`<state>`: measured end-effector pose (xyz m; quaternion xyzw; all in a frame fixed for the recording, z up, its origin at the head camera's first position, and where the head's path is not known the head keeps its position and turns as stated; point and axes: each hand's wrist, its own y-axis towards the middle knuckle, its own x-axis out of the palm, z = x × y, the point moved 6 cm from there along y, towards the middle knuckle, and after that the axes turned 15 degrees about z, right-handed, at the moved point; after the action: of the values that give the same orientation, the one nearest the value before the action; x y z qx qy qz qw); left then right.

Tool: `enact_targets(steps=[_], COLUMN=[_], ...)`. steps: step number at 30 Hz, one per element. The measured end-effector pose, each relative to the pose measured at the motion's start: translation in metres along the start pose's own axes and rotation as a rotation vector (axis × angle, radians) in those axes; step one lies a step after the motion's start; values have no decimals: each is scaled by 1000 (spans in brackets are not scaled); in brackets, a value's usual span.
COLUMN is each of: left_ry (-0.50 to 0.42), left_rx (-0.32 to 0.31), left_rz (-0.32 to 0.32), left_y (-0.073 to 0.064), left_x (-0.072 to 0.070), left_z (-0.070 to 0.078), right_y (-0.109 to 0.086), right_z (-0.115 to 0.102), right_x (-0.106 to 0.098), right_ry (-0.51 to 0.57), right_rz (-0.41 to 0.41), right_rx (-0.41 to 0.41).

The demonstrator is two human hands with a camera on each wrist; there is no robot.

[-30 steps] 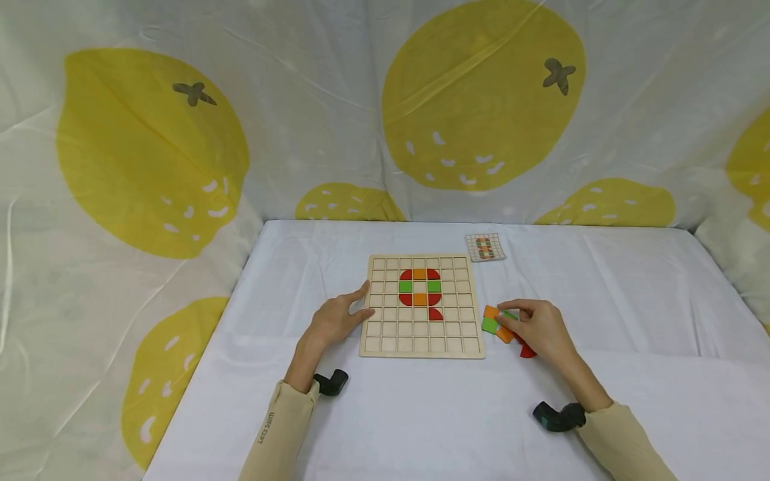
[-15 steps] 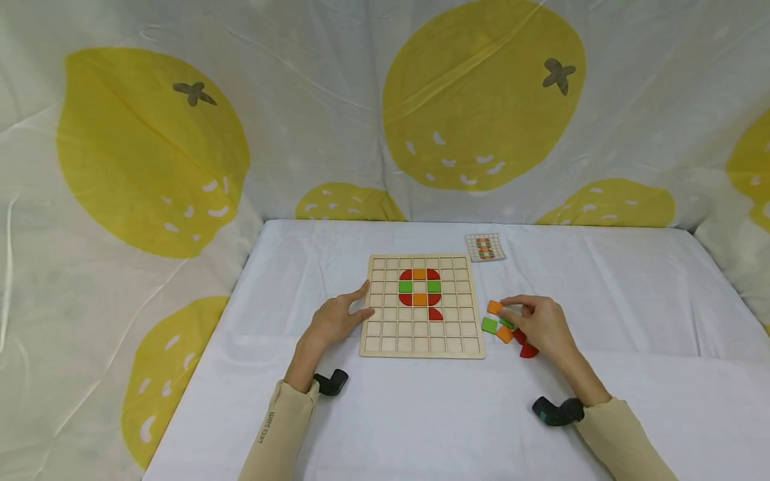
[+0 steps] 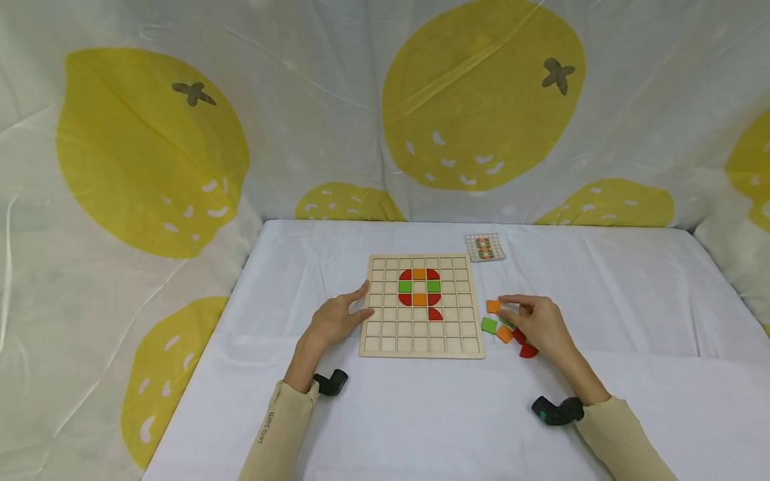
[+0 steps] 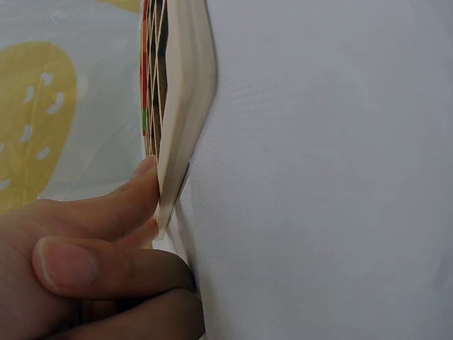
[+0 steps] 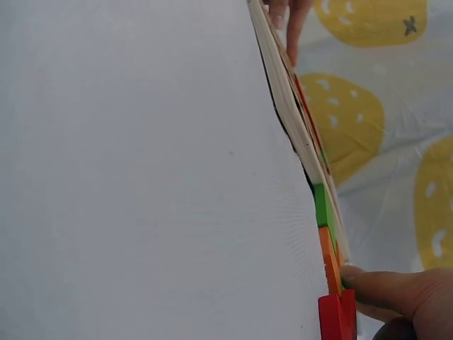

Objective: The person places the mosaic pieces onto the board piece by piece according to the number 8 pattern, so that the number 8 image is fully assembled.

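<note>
The square wooden grid board (image 3: 391,345) lies on the table with red, orange and green tiles set in its upper middle cells. My left hand (image 3: 334,319) rests at the board's left edge, thumb and a straight finger touching the rim. To the right of the board my right hand (image 3: 537,324) pinches an orange tile (image 3: 492,306) at its right side with the tips of thumb and index finger. Beneath and beside that hand lie a green tile (image 3: 489,325), another orange tile (image 3: 504,334) and red pieces (image 3: 529,351); part of this group is hidden by the fingers.
A small pattern card (image 3: 484,247) lies behind the board's far right corner. The table has a white cloth (image 3: 433,427), and a lemon-print curtain (image 3: 325,120) hangs along its back. A black wrist camera (image 3: 557,411) sits on the right wrist.
My right hand has shifted slightly away from me, and the orange tile at its fingertips has moved up, turned and parted from the green tile. The left hand stays still.
</note>
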<state>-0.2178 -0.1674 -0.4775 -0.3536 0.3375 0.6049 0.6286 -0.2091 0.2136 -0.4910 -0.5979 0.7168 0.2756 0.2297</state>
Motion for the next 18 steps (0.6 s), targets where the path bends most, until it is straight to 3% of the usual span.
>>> enact_targets(steps=[10, 18], left_ry=[10, 15], left_rx=[-1, 8], left_rz=[4, 5], left_y=[1, 1], left_x=[0, 1], left_z=[-1, -1], right_y=[3, 3], right_z=[1, -2], right_x=[1, 3], right_ry=[0, -7], right_rz=[-19, -12], right_rx=[35, -3])
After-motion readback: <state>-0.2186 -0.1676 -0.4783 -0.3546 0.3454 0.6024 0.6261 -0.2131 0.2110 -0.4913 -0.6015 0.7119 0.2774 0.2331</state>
